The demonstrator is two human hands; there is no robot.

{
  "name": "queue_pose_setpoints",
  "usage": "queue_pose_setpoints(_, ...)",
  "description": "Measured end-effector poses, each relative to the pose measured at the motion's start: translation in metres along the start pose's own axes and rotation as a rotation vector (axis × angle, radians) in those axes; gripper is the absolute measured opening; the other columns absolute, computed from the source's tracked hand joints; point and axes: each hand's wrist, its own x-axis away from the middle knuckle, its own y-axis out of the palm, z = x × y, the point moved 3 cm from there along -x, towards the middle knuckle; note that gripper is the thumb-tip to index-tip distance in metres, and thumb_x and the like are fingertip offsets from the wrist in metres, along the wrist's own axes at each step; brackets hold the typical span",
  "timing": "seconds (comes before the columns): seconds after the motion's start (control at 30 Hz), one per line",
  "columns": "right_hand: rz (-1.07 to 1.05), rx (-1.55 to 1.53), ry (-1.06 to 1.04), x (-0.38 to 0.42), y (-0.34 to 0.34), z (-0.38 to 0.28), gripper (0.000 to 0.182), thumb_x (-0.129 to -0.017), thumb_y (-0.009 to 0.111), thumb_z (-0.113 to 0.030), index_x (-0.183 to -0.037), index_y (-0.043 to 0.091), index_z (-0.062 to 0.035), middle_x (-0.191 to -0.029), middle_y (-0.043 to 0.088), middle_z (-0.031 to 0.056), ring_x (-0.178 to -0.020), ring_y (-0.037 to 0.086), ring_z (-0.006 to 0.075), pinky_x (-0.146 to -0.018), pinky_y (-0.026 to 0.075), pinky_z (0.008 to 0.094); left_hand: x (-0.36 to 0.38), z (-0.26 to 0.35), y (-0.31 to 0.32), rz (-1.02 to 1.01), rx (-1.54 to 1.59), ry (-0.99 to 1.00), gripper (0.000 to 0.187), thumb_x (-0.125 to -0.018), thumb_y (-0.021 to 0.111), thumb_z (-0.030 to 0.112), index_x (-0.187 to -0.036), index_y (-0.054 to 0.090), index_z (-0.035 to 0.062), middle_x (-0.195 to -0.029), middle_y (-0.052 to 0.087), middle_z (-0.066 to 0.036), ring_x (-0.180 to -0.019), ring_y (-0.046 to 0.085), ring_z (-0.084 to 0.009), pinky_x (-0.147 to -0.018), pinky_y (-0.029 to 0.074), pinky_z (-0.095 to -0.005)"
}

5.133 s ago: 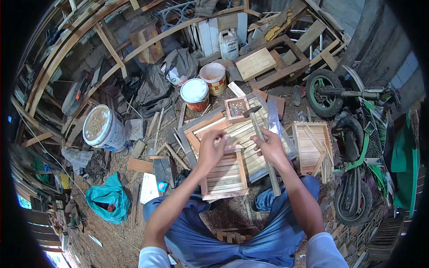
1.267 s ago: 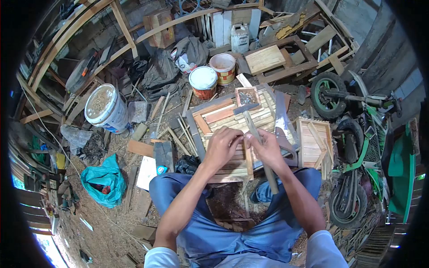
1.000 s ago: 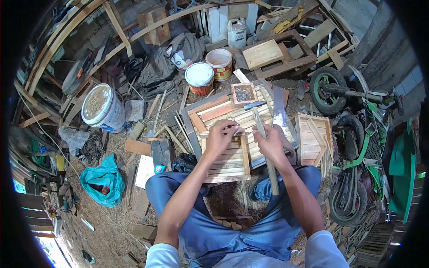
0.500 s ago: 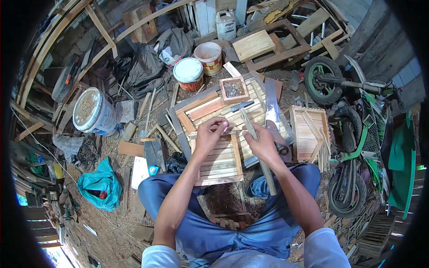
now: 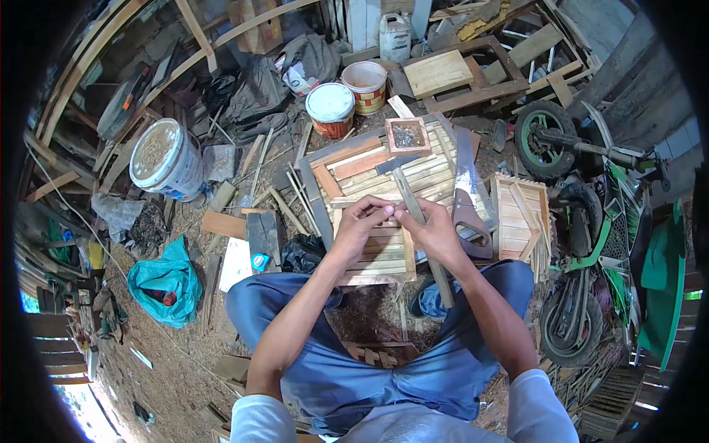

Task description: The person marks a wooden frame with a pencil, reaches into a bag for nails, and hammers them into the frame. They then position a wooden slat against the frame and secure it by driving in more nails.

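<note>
My right hand (image 5: 434, 230) is closed around the wooden handle of a hammer (image 5: 441, 284), whose dark head points away from me over the slatted boards. My left hand (image 5: 360, 230) is pinched, and its fingertips meet those of my right hand. Whatever lies in that pinch is too small to make out. Below both hands is a slatted wooden panel (image 5: 380, 260) with a frame along its edges, partly hidden by my left hand. A small wooden box (image 5: 408, 138) holding small dark metal bits stands just beyond the hammer head.
A handsaw (image 5: 467, 181) lies right of the hammer on the slatted work surface (image 5: 436, 159). Farther right are another slatted wooden piece (image 5: 515, 221) and a green motorbike (image 5: 609, 214). Paint buckets (image 5: 330, 111) stand behind, and a white bucket (image 5: 159, 166) is at left.
My hands have come together, fingertips now meeting. The hammer has shifted slightly with my right hand. The whole view has moved, so the surroundings appear farther right.
</note>
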Motion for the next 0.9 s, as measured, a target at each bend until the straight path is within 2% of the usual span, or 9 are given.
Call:
queue_pose_setpoints(0.23,0.019,0.088,-0.221,0.01,0.02,-0.006,0.025,-0.092,0.068,-0.024,-0.101,0.07,-0.0006,-0.086,0.071,0.0156,-0.082,0.067,0.0195,-0.077,0.051,0.0347,0.033,0.009,-0.016,0.079,0.093,0.013,0.013,-0.092,0.065,0.013,-0.102,0.063,0.0049,-0.091,0.063,-0.001,-0.084,0.057,-0.0097,-0.08,0.045,-0.0252)
queue_pose_setpoints(0.27,0.001,0.04,-0.167,0.011,0.025,0.0,0.017,-0.096,0.064,-0.022,-0.102,0.067,-0.0053,-0.062,0.051,-0.0043,-0.046,0.041,0.0028,-0.041,0.031,0.0231,0.031,0.002,-0.028,0.084,0.057,0.069,0.013,-0.092,0.066,0.012,-0.103,0.064,0.0049,-0.091,0.064,-0.002,-0.084,0.058,-0.0102,-0.08,0.047,-0.0251)
queue_pose_setpoints(0.4,0.025,-0.08,0.022,0.029,0.033,0.002,0.018,-0.095,0.065,-0.019,-0.105,0.066,-0.0041,-0.061,0.049,-0.0051,-0.043,0.04,0.0042,-0.038,0.031,0.024,0.041,0.015,-0.05,0.185,0.178,0.098,0.015,-0.092,0.068,0.013,-0.104,0.063,0.0053,-0.093,0.067,-0.003,-0.088,0.062,-0.0118,-0.079,0.049,-0.0271)
queue_pose_setpoints(0.5,0.047,-0.063,0.11,0.05,0.04,-0.005,0.022,-0.092,0.067,-0.021,-0.102,0.07,-0.0018,-0.073,0.063,0.0035,-0.069,0.055,0.0099,-0.065,0.046,0.0288,0.068,0.017,-0.031,0.214,0.182,0.031,0.014,-0.092,0.068,0.012,-0.102,0.064,0.0041,-0.092,0.07,-0.004,-0.082,0.063,-0.0093,-0.077,0.047,-0.024)
queue_pose_setpoints(0.53,0.012,-0.063,0.151,0.058,0.042,-0.016,0.023,-0.091,0.068,-0.021,-0.102,0.07,-0.001,-0.075,0.065,0.0042,-0.071,0.057,0.0099,-0.068,0.047,0.0287,0.081,0.017,-0.021,0.247,0.159,-0.062,0.013,-0.091,0.069,0.011,-0.102,0.064,0.0044,-0.089,0.07,-0.003,-0.081,0.064,-0.0093,-0.073,0.049,-0.0236)
queue_pose_setpoints(0.57,-0.006,-0.063,0.138,0.063,0.044,-0.019,0.023,-0.091,0.069,-0.021,-0.101,0.07,-0.0007,-0.076,0.066,0.0046,-0.072,0.058,0.0101,-0.069,0.048,0.0289,0.09,0.011,-0.018,0.212,0.136,-0.147,0.013,-0.091,0.069,0.011,-0.102,0.065,0.0045,-0.089,0.069,-0.002,-0.08,0.063,-0.0073,-0.066,0.049,-0.022)
queue_pose_setpoints(0.63,-0.043,-0.063,0.117,0.074,0.05,-0.019,0.024,-0.09,0.07,-0.021,-0.101,0.07,0.0,-0.078,0.068,0.0055,-0.074,0.06,0.0104,-0.07,0.049,0.0291,0.098,-0.002,-0.01,0.178,0.25,-0.05,0.014,-0.091,0.07,0.012,-0.101,0.065,0.0044,-0.087,0.069,-0.001,-0.077,0.061,-0.0049,-0.061,0.048,-0.0197)
queue_pose_setpoints(0.83,-0.044,-0.087,0.153,0.08,0.056,-0.019,0.022,-0.09,0.07,-0.02,-0.098,0.07,0.0002,-0.078,0.069,0.008,-0.075,0.061,0.0115,-0.071,0.049,0.0298,0.103,-0.005,-0.022,0.121,0.121,-0.047,0.019,-0.09,0.071,0.015,-0.103,0.066,0.0025,-0.087,0.068,0.0,-0.081,0.061,-0.0065,-0.073,0.046,-0.0214)
queue_pose_setpoints(0.9,-0.042,-0.075,0.139,0.077,0.058,-0.023,0.02,-0.09,0.069,-0.019,-0.098,0.069,0.0001,-0.078,0.068,0.0076,-0.074,0.061,0.0119,-0.07,0.049,0.0301,0.104,-0.002,-0.025,0.125,0.031,-0.018,0.015,-0.089,0.072,0.014,-0.099,0.068,0.0032,-0.087,0.067,0.001,-0.078,0.059,-0.0053,-0.07,0.045,-0.0208)
